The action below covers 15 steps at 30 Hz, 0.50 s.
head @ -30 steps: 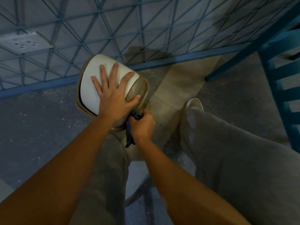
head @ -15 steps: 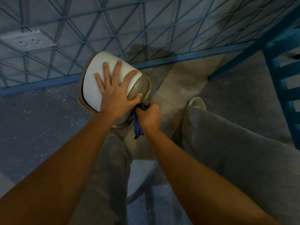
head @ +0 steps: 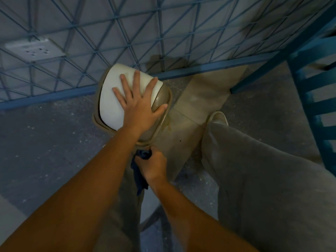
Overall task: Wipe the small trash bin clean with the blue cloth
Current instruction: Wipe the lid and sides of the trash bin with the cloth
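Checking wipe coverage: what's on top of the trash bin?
The left hand lies flat, fingers spread, on the white lid of the trash bin. The right hand grips the blue cloth at the bin's near edge, not on top. Lid surface under the palm is hidden.

Bin [head: 112,104] white with tan rim; cloth [head: 140,171] below it dark blue; fence [head: 163,33] behind bin blue triangle lattice.

No words or numbers can be read here. The small trash bin [head: 112,99] looks plain. The wall plate [head: 34,50] shows only little holes
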{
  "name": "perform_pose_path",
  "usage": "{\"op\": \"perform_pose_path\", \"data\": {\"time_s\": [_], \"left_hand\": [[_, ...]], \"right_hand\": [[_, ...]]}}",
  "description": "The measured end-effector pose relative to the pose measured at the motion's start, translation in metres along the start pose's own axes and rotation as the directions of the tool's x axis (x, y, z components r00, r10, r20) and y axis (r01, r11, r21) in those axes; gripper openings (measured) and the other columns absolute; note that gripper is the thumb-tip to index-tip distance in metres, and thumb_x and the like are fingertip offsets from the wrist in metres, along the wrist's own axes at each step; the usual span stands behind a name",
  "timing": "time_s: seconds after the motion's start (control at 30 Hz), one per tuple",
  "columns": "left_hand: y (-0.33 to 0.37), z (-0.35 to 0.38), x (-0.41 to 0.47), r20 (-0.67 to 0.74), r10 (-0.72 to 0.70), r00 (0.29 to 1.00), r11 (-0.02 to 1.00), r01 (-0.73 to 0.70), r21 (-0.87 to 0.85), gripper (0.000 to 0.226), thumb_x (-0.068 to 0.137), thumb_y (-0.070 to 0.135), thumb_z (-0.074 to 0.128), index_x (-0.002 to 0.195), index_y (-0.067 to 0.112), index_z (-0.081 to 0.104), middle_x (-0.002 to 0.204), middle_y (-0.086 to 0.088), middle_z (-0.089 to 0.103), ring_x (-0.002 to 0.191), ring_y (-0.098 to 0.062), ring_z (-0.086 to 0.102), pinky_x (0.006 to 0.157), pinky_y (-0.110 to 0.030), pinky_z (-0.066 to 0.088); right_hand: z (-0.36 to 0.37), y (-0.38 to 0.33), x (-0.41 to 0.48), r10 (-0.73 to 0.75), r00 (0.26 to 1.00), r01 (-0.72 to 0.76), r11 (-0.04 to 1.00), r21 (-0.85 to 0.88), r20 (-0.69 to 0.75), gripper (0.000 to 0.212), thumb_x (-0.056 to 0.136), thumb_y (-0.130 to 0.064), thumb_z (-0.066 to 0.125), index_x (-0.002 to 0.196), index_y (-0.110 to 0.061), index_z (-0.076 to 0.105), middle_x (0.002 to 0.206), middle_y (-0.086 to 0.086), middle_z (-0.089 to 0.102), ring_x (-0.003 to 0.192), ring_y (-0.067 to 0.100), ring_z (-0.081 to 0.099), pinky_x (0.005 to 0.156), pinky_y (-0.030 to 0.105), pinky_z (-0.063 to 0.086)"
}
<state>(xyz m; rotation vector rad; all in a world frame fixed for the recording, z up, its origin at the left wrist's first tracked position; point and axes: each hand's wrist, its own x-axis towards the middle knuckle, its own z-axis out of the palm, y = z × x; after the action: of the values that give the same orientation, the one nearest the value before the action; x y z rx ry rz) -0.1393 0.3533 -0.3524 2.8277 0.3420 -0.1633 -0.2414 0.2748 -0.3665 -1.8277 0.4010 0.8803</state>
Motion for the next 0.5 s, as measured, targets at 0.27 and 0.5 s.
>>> {"op": "perform_pose_path", "data": {"time_s": [0.27, 0.5], "left_hand": [[-0.004, -0.013, -0.007, 0.031, -0.209, 0.977, 0.972, 0.211, -0.101, 0.067, 0.086, 0.061, 0.040, 0.144, 0.038, 0.016, 0.157, -0.005, -0.001, 0.142, -0.036, -0.010, 0.111, -0.056, -0.005], [-0.058, -0.039, 0.004, -0.022, -0.258, 0.966, 0.966, 0.257, -0.017, 0.055, 0.091, 0.056, 0.034, 0.140, 0.033, 0.030, 0.157, -0.003, 0.010, 0.144, -0.033, 0.000, 0.111, -0.057, -0.004]], "right_hand": [[-0.032, 0.003, 0.013, 0.246, 0.965, -0.261, 0.883, 0.390, 0.089, 0.027, 0.083, -0.011, 0.065, 0.107, -0.004, 0.054, 0.097, 0.005, 0.061, 0.093, 0.020, 0.061, 0.083, 0.027, 0.051], [-0.035, -0.003, 0.026, 0.334, 0.909, -0.416, 0.736, 0.534, 0.248, 0.040, 0.082, -0.019, 0.066, 0.117, -0.003, 0.054, 0.096, 0.015, 0.065, 0.080, 0.026, 0.063, 0.066, 0.030, 0.053]]}}
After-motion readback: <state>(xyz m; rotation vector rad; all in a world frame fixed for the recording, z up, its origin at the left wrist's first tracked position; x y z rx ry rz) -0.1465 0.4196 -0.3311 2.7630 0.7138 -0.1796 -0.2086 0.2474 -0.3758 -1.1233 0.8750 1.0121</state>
